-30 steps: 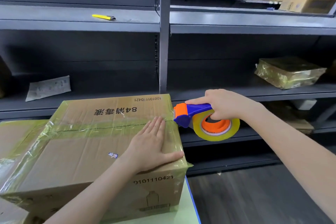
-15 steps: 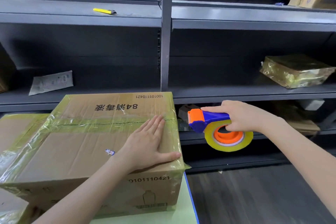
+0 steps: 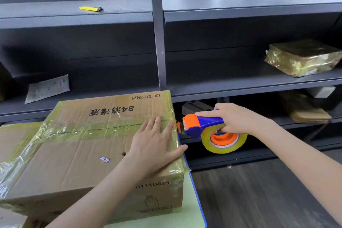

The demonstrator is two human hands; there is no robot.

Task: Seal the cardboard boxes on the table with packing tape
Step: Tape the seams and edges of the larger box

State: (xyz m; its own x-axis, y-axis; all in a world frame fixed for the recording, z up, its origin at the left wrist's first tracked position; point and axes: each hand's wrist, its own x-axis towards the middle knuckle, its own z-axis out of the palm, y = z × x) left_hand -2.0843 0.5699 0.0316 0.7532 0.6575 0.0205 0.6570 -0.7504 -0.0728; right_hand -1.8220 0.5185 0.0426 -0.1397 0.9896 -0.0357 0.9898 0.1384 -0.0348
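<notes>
A large cardboard box (image 3: 74,161) with printed characters lies on the pale green table (image 3: 190,209). Yellowish packing tape covers its centre seam and edges. My left hand (image 3: 155,144) presses flat on the box's top near the right edge, fingers straight, thumb over the edge. My right hand (image 3: 238,118) grips the blue handle of an orange and blue tape dispenser (image 3: 205,127) with a yellowish tape roll, held in the air just right of the box at seam height. A second taped box (image 3: 13,139) sits behind at the left.
Dark grey shelving (image 3: 240,5) stands close behind the table. It holds a yellow utility knife (image 3: 91,8), a flat grey mailer (image 3: 48,88), a tape-wrapped parcel (image 3: 303,57) and more boxes at the top right. Dark wood floor lies to the right of the table.
The dispenser first pulled away to the right of the box's edge, then came back a little towards it. My left hand stays flat on the box.
</notes>
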